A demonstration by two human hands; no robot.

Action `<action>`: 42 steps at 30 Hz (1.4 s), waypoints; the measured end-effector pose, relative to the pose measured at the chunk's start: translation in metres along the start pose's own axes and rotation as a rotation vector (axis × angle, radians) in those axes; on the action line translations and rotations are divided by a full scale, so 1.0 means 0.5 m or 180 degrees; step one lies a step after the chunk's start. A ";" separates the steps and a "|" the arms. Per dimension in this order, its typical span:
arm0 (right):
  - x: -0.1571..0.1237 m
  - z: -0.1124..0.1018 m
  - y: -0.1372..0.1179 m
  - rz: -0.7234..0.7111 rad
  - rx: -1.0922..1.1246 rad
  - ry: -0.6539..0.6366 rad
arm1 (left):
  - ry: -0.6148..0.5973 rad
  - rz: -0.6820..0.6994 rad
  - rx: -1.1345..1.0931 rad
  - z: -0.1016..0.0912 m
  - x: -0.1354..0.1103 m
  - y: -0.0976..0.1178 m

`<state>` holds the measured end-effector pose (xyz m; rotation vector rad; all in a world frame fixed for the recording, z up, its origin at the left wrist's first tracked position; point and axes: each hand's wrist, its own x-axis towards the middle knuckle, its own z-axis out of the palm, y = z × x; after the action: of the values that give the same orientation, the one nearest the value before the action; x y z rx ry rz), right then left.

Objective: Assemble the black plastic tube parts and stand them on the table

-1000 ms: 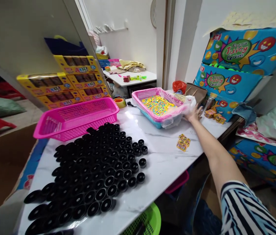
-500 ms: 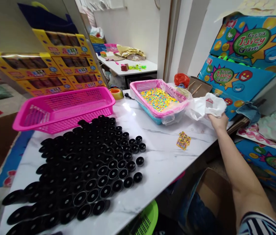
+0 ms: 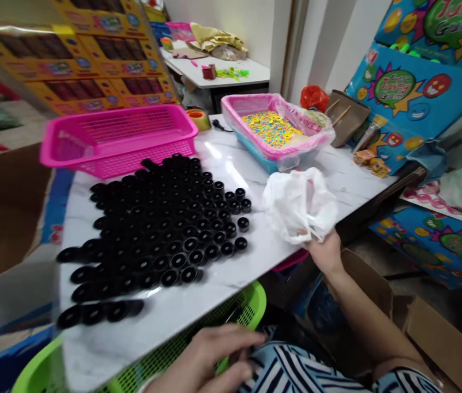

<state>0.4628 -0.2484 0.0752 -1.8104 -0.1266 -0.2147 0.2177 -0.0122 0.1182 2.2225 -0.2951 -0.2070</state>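
A crumpled white plastic bag is gripped by my right hand near the table's front edge. The bag hides most of those fingers. Low in the view, my left hand reaches in with its fingers stretched and apart, beside my striped clothing and above a green basket; nothing shows in it. Many round black pieces with pale centres stand in rows on the white table, left of the bag. Behind the bag, small colourful candies fill a pink basket lined with plastic.
An unfilled pink basket stands at the table's back left, before yellow boxes. Blue gum boxes are stacked at the right. Small yellow packets lie near them. Open cardboard boxes flank the table below.
My right hand has brought the white bag left and nearer, over where the small packets were seen. My left hand has come into view at the bottom. The camera has tilted down.
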 end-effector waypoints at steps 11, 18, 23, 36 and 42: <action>0.000 0.023 -0.033 0.0455 0.1780 0.0562 | 0.1505 0.0740 0.2592 0.000 0.304 0.042; 0.001 -0.004 -0.013 0.0028 0.1056 0.0121 | 0.1424 0.0578 0.2916 -0.017 0.333 0.042; 0.054 0.001 -0.051 -0.1162 -0.1483 0.0152 | 0.1795 0.0994 0.2590 -0.037 0.338 0.054; 0.175 -0.033 -0.096 0.0482 0.0283 -0.0907 | 0.1498 0.1160 0.2795 -0.028 0.345 0.061; 0.191 -0.048 -0.103 0.0483 0.0598 -0.0484 | 0.1138 0.0977 0.2398 -0.022 0.407 0.033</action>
<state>0.5441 -0.2615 0.1500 -1.6392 -0.1122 0.0419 0.4129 -0.0713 0.1283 2.8376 -0.5770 0.5514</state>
